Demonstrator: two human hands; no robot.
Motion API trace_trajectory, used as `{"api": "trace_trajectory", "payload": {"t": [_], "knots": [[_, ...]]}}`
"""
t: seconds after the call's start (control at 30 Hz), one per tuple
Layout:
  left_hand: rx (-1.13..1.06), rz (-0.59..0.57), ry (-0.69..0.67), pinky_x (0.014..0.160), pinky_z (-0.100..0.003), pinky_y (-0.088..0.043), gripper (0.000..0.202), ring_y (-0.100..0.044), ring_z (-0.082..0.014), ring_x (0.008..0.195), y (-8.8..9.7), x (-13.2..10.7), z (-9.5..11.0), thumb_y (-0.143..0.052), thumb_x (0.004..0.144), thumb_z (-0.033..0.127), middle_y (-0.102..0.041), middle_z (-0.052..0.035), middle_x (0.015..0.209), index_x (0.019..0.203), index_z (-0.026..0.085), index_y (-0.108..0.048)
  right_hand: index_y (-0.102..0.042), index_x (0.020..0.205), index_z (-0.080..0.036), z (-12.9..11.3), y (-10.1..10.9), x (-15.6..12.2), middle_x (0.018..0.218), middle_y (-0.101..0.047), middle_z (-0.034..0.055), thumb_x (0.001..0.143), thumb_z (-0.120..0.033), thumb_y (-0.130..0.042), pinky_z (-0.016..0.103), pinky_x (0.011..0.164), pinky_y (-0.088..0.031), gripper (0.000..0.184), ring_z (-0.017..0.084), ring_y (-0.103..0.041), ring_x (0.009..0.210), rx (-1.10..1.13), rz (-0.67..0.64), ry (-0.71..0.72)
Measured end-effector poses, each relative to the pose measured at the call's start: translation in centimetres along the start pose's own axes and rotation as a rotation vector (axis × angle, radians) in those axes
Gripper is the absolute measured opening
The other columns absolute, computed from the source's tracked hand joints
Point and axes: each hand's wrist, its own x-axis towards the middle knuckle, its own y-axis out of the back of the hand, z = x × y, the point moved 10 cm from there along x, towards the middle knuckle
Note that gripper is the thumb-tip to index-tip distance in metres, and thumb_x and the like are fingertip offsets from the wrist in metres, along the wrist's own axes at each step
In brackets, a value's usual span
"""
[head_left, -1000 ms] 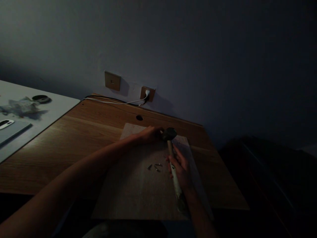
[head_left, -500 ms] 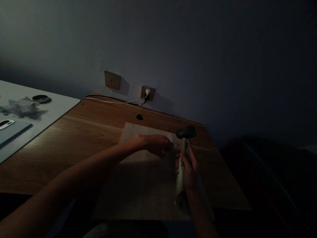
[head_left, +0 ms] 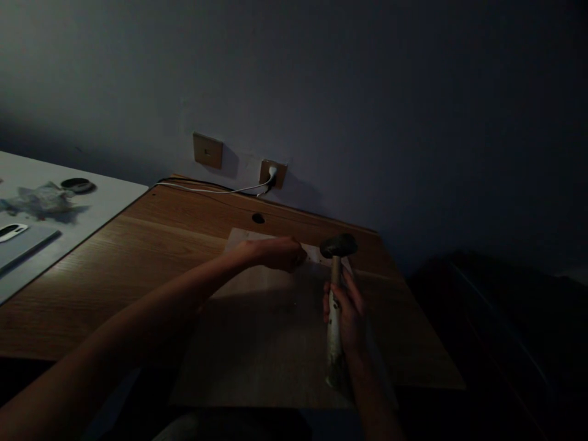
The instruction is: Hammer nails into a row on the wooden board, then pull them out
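My right hand [head_left: 348,303] is wrapped round the pale, worn handle of a hammer [head_left: 335,331]. The dark hammer head points up and away, above the far right part of a thin wooden board [head_left: 257,355]. Over the board's far side, my left hand [head_left: 285,253] is closed with its fingers curled under. Whatever it may pinch is hidden in the dim light. Small dark specks show on the board between the left hand and the hammer head.
The board lies on a wooden desk [head_left: 138,257]. A wall socket [head_left: 274,174] holds a white plug with a cable [head_left: 220,190] along the desk's back edge. At left, a white table [head_left: 110,190] bears crumpled plastic [head_left: 43,199], a dark round object [head_left: 77,184] and a phone [head_left: 13,231].
My left hand has moved a little left and away from me over the board. The hammer, in my right hand, has shifted slightly left.
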Motion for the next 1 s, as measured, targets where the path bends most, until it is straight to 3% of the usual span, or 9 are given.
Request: {"api": "trace_trajectory", "payload": {"t": [0.17, 0.33, 1.0], "knots": [[-0.084, 0.088, 0.078, 0.064, -0.02, -0.039, 0.018, -0.059, -0.0103, 0.068, 2.4, -0.9, -3.4, -0.062, 0.073, -0.001, -0.068, 0.002, 0.075, 0.078, 0.016, -0.067, -0.051, 0.148, -0.025, 0.0, -0.2, 0.0, 0.075, -0.06, -0.0042, 0.081, -0.038, -0.069, 0.02, 0.032, -0.037, 0.07, 0.008, -0.046, 0.041, -0.045, -0.01, -0.005], [-0.091, 0.079, 0.107, 0.066, -0.02, -0.041, 0.02, -0.061, -0.0113, 0.071, 1.8, -1.2, -4.4, -0.06, 0.073, 0.0, -0.069, 0.0016, 0.078, 0.081, 0.017, -0.068, -0.049, 0.15, -0.024, -0.1, -0.5, -0.2, 0.075, -0.06, -0.0044, 0.082, -0.039, -0.069, 0.021, 0.032, -0.038, 0.072, 0.008, -0.045, 0.039, -0.074, -0.036, 0.003], [0.131, 0.073, 0.076, 0.061, -0.021, -0.038, 0.019, -0.061, -0.0121, 0.067, 1.9, -1.0, -3.6, -0.058, 0.076, 0.002, -0.071, -0.001, 0.077, 0.08, 0.018, -0.07, -0.05, 0.149, -0.023, 0.4, -0.9, -0.1, 0.072, -0.06, -0.0045, 0.081, -0.041, -0.071, 0.019, 0.032, -0.038, 0.074, 0.007, -0.044, 0.039, -0.09, -0.057, 0.006]]}}
